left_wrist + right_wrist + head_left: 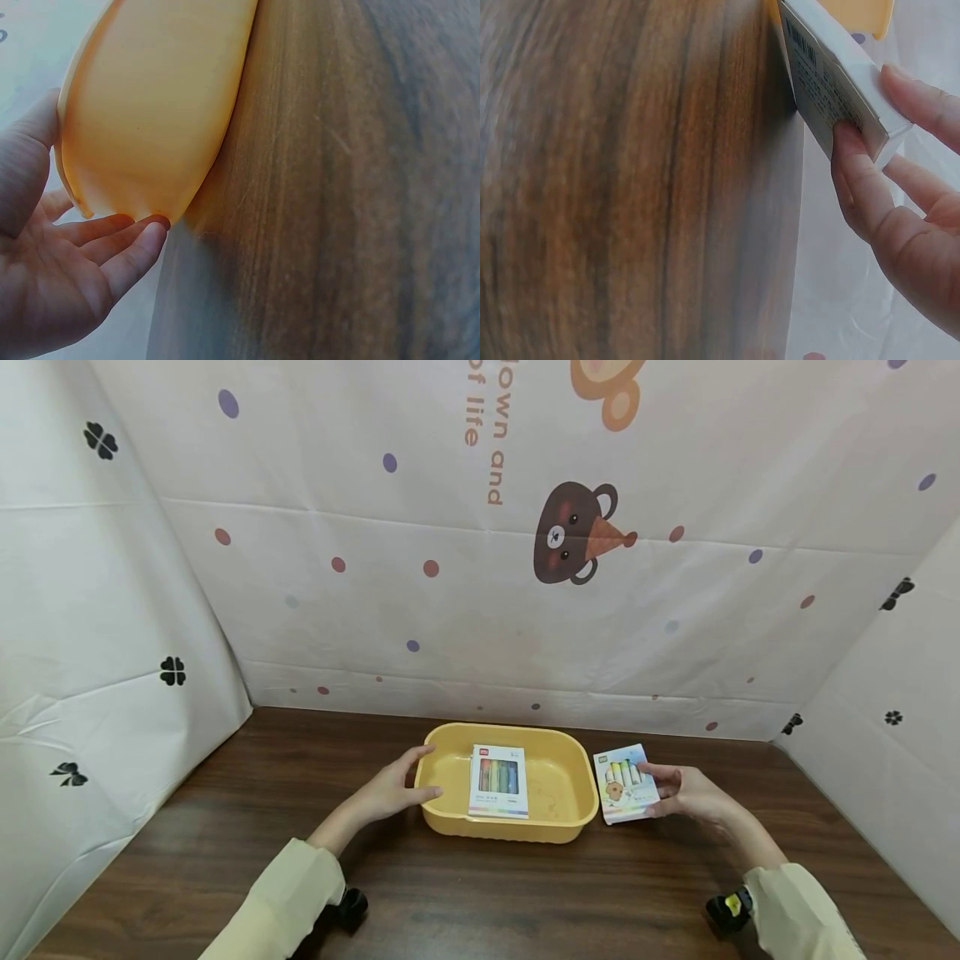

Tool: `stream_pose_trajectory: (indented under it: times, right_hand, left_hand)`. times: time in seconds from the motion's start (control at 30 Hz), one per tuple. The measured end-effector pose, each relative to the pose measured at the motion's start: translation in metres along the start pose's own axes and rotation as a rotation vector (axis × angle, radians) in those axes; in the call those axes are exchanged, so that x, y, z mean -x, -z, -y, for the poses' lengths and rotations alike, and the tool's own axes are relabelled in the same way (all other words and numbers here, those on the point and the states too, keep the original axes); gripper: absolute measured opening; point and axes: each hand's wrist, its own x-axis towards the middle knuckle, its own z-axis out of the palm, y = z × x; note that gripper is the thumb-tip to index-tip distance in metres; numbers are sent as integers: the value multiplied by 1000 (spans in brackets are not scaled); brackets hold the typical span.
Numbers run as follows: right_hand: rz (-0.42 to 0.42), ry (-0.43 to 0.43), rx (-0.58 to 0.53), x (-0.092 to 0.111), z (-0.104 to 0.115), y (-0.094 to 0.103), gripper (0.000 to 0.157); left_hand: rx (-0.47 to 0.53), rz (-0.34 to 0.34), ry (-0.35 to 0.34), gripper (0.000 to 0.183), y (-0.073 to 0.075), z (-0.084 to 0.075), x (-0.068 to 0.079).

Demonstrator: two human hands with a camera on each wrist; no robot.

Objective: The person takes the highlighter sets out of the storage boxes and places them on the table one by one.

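Note:
A yellow plastic bin (448,785) stands on the table. A white box (498,802) with a window showing coloured sticks lies inside it. My left hand (386,789) grips the bin's left end, thumb at the rim. In the left wrist view, the other fingers (135,259) lie against the end wall of the bin (157,112). Just right of the bin, my right hand (693,797) pinches a small white box (624,806) by its right edge. Coloured sticks and a bear are printed on that box's front; its text-covered back (817,82) faces the right wrist view.
Dark wood table (510,902) runs beneath everything. A white printed cloth (480,610) hangs behind it, with more cloth at the left (112,610) and right (892,777) sides. Black wrist devices sit below the left sleeve (296,885) and right sleeve (802,906).

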Motion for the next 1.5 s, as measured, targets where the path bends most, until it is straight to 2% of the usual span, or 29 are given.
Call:
stream_pose_trajectory:
  times: [0.3, 0.67, 0.93, 1.2, 1.5]
  right_hand:
    - [-20, 1, 76, -2, -3, 1, 82]
    - [5, 22, 170, 0, -6, 4, 79]
    - [-36, 17, 256, 0, -8, 4, 75]
    - [-37, 32, 288, 1, -12, 6, 73]
    - [-47, 59, 266, 7, -12, 10, 71]
  left_hand:
    - [-7, -1, -3, 72, 0, 0, 0]
    - [-21, -3, -26, 72, -1, 1, 0]
    - [-16, -7, -28, 71, -1, 1, 1]
    - [-4, 0, -22, 72, -1, 1, 1]
    - [5, 4, -25, 72, 0, 1, 1]
